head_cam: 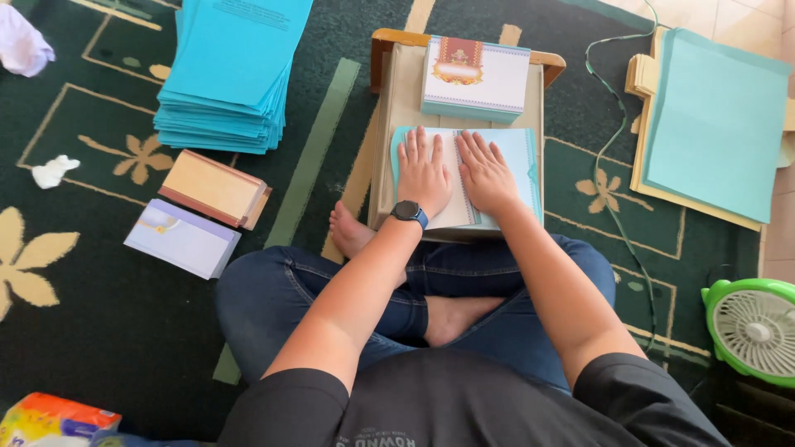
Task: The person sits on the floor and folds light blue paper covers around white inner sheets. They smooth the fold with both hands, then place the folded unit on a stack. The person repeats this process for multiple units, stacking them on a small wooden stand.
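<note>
While the person sits cross-legged on the carpet, both hands lie flat, fingers spread, palms down, gripping nothing. Left hand and right hand press side by side on one pale blue folded sheet, which lies on the near part of a small wooden worktop in front of the knees. One dark watch on the left wrist. Just past the hands, on the same worktop, one stack of white cards with a red-gold emblem. Left, on the carpet: one tall pile of blue sheets, one tan card stack, one lilac-white card stack, touching each other or not, cannot tell. One crumpled tissue further left. Right: one open folder with blue paper, one green cord, one green fan. Bottom left corner, one colourful packet.
</note>
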